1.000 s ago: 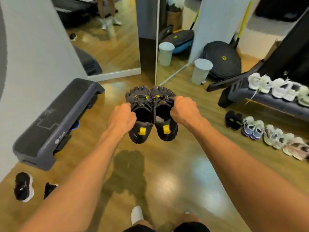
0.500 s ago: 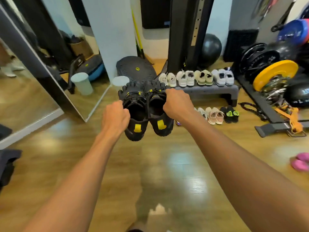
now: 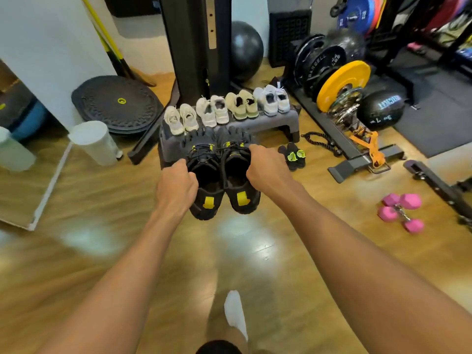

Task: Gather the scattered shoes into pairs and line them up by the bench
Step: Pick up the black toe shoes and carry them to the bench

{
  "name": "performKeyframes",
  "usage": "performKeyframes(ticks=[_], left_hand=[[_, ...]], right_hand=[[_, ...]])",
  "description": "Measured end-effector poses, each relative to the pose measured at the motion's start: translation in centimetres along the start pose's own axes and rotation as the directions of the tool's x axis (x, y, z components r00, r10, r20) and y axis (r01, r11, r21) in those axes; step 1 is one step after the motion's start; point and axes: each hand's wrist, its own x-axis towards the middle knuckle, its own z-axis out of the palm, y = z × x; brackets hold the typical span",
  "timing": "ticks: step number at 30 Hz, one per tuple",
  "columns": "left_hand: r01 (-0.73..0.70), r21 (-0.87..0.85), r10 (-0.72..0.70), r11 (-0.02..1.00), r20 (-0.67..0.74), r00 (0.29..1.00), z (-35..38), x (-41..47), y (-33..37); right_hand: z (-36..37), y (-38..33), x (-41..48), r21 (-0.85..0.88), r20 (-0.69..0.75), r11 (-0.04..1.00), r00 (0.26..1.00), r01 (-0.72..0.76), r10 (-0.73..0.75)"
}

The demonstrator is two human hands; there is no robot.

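While hands [image 3: 176,186] grip them, black laced toe-pocketed shoes [image 3: 208,178] hang paired.

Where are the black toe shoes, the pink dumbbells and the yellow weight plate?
black toe shoes [image 3: 208,175], head view, one shoe's opening.
pink dumbbells [image 3: 410,201], head view, a pink end.
yellow weight plate [image 3: 353,72], head view, its yellow face.
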Motion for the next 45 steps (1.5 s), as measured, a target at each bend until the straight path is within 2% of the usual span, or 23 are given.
performKeyframes(ticks=[5,11,16,22,29,34,38,41,45], left_hand=[[0.079,-0.072,-0.073,0.994,0.079,0.994,5.3,5.7,0.2],[0.207,-0.009,-0.203,0.978,0.162,0.966,13.9,11.7,-2.6],[0.362,-0.01,-0.35,0.932,0.236,0.907,23.6,14.4,-7.2],[0.51,-0.029,-0.482,0.86,0.285,0.829,38.5,16.0,-15.5],[0.526,-0.011,-0.496,0.85,0.318,0.808,55.8,17.0,-27.1],[0.501,-0.014,-0.471,0.865,0.321,0.822,64.3,17.2,-34.1],[0.509,0.053,-0.499,0.859,0.302,0.812,69.0,18.3,-38.0],[0.509,-0.005,-0.478,0.861,0.337,0.811,71.3,19.2,-40.1],[0.533,0.052,-0.514,0.845,0.358,0.78,73.0,19.4,-41.3]], right_hand=[[3.4,2.3,7.1,-0.013,0.02,1.0,1.0,-0.002,0.002],[10.8,4.9,15.3,-0.015,0.17,0.997,0.983,-0.073,0.074],[21.0,7.0,21.0,-0.008,0.317,0.998,0.947,-0.06,0.059],[37.5,10.5,26.4,-0.063,0.445,0.992,0.886,-0.113,0.129],[57.0,14.5,29.3,-0.102,0.518,0.98,0.832,-0.171,0.199],[67.7,16.1,30.9,-0.096,0.547,0.985,0.819,-0.146,0.175],[74.1,16.9,32.6,-0.075,0.54,0.992,0.832,-0.104,0.128],[77.5,17.6,33.8,-0.086,0.542,0.995,0.836,-0.044,0.084],[80.0,18.4,33.6,-0.124,0.584,0.992,0.809,0.005,0.069]])
